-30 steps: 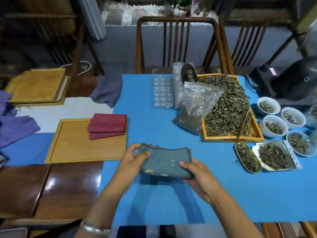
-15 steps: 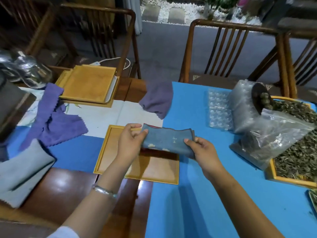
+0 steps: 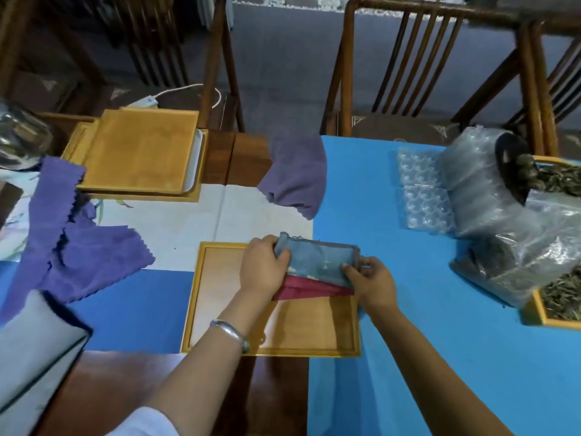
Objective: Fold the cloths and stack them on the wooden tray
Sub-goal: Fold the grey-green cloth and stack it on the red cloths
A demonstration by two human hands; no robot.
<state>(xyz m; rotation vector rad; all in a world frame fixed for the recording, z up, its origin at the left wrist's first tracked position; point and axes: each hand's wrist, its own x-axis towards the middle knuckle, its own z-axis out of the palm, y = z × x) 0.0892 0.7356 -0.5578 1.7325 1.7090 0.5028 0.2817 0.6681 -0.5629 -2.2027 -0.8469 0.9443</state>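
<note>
The wooden tray lies under both my hands, its bare floor reaching back toward my wrists and its far rim just beyond my knuckles. On its far right corner sits the folded red cloth, directly beneath my palms. Over that I hold the folded blue cloth, stretched between my 2 hands and either resting on the red one or just above it; I cannot tell which.

My left hand grips the blue cloth's left end, thumb on top and fingers curled under. My right hand pinches the right end, fingertips closed on the hem.

I judge this cloth light, soft and limp: it sags wherever nothing supports it, and the fold would slip open if I let 1 end go. It looks thin and a little worn, with pale spots, so it needs no force. The 2 short ends are the places to hold, keeping all layers pinched together, and the red cloth below looks just as soft, so I should lay rather than drop.

Compared with 0.5 s ago, the blue cloth is lower and farther to the right over the tray, so the red cloth shows below its near edge. 1.0 s ago I held it over the blue table cover, to the right of the tray, with the red cloth uncovered.

Off to my left lie 2 loose purple cloths, not yet folded.
</note>
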